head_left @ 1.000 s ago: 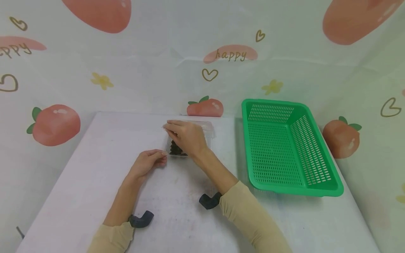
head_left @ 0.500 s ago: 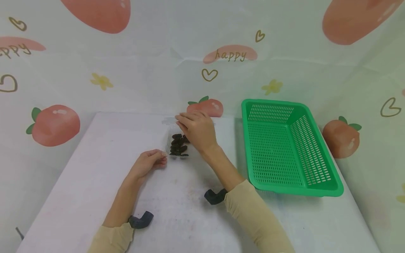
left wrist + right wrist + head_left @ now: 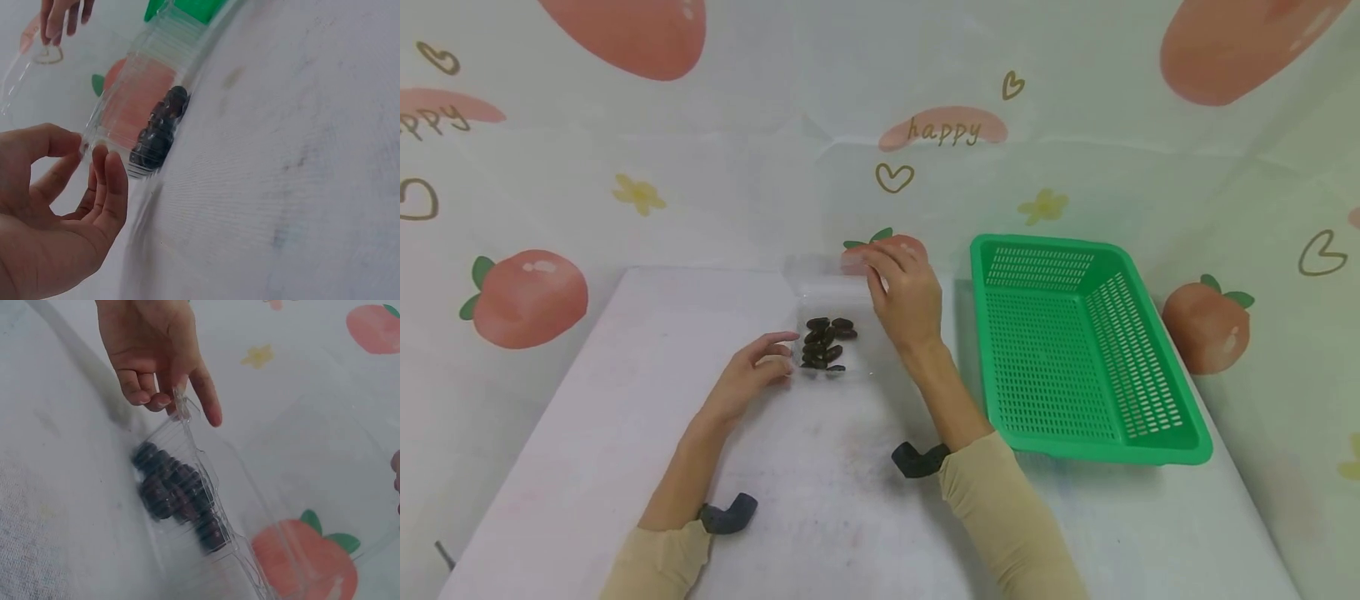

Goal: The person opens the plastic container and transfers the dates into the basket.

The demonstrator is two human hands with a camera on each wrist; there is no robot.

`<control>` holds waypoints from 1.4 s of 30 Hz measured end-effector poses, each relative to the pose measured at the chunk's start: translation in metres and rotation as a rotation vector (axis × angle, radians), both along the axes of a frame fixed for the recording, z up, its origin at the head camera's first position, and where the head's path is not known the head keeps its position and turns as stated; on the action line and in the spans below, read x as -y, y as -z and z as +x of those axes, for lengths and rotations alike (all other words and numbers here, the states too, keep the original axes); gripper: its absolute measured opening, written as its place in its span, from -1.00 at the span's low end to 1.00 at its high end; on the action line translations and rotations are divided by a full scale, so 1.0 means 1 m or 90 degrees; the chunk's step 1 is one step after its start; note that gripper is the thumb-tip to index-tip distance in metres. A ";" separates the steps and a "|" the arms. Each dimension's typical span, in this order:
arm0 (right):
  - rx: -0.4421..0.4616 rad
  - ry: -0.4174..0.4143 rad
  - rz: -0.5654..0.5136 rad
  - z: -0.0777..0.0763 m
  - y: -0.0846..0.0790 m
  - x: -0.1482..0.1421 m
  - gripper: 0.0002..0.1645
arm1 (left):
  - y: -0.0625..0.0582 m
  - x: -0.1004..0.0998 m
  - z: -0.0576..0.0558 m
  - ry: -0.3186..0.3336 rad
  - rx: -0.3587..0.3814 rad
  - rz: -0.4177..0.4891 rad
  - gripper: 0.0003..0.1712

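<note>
A clear plastic clamshell box (image 3: pixel 159 47) stands on the table, several dark, shiny oval fruits (image 3: pixel 815 350) in its left half. Its see-through lid (image 3: pixel 820 267) is raised at the back. My left hand (image 3: pixel 752 367) is at the box's left front corner. In the left wrist view the thumb and fingers pinch the rim there, while the right wrist view shows the index finger sticking out past it. Behind the box's right side, my right hand (image 3: pixel 910 300) pinches the lid's edge between thumb and fingers, as the left wrist view shows.
A green plastic basket (image 3: pixel 1052 367) with slotted walls sits on the right side of the white table (image 3: pixel 850 517). Right behind the table hangs a pale cloth (image 3: pixel 737 167) printed with fruit. Dark curved wrist pieces (image 3: pixel 730 514) stick out from both forearms.
My right hand has moved right and back from over the box, baring the fruits. The lid stands higher at the back. My left fingers have spread a little at the corner.
</note>
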State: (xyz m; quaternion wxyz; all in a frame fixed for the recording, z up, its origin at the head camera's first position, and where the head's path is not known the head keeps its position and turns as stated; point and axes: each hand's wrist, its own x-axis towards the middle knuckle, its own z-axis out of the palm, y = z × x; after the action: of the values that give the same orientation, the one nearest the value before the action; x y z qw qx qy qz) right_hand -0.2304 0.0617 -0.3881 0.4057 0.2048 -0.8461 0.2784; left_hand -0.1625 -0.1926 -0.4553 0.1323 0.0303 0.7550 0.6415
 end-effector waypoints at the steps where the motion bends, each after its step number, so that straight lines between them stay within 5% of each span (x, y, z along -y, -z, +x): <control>1: 0.006 0.002 -0.008 0.000 0.000 -0.001 -0.78 | 0.000 0.000 -0.001 0.006 -0.001 -0.003 -0.46; 11: 0.058 0.008 -0.125 -0.002 0.009 -0.006 -0.56 | -0.004 -0.001 -0.007 0.044 0.006 -0.063 -0.30; 26: 0.170 -0.053 -0.319 -0.008 0.037 -0.011 -0.39 | -0.007 -0.001 -0.005 0.059 0.025 -0.022 -0.18; 42: 0.260 -0.119 -0.361 0.004 0.049 -0.013 -0.53 | -0.005 -0.001 -0.009 0.076 0.045 0.009 -0.05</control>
State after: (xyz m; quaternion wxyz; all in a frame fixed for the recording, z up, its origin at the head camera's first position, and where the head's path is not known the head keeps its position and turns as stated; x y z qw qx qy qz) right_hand -0.2260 0.0743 -0.4371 0.2420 0.1012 -0.7763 0.5732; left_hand -0.1716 -0.1916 -0.4507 0.1970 0.0536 0.7419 0.6387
